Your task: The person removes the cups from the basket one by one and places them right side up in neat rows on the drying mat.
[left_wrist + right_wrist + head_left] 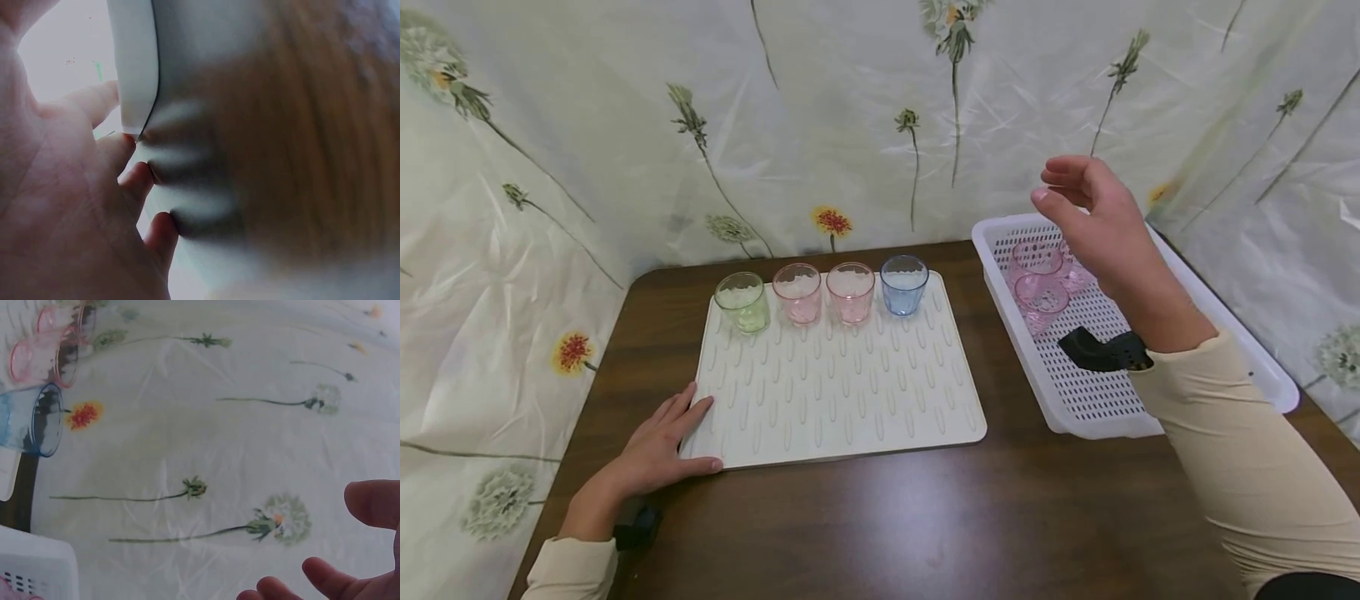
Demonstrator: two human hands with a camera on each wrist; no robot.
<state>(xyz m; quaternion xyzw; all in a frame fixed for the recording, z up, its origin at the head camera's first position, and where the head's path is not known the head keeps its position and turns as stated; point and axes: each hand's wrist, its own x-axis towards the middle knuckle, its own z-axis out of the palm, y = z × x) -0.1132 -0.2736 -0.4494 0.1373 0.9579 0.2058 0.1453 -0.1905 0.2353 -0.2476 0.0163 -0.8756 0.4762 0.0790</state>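
My left hand [658, 446] lies with spread fingers at the near left corner of a white ridged mat [842, 400], its fingertips and thumb on the edge. Along the mat's far side stand a green glass [745, 312], two pink glasses [801, 304] [853, 302] and a blue glass [904, 293], upright in a row. Over the white basket [1037, 392] hovers my right hand [1105, 229], fingers loosely bent and holding nothing. Several more pink glasses [1041, 302] are inside the basket near its far left corner, partly hidden by that hand and forearm.
Everything stands on a dark wooden table [850, 517]. A flower-printed plastic sheet [820, 125] hangs close behind the table and along both sides. The basket's raised rim [1015, 350] is to the right of the mat, with a strip of table between them.
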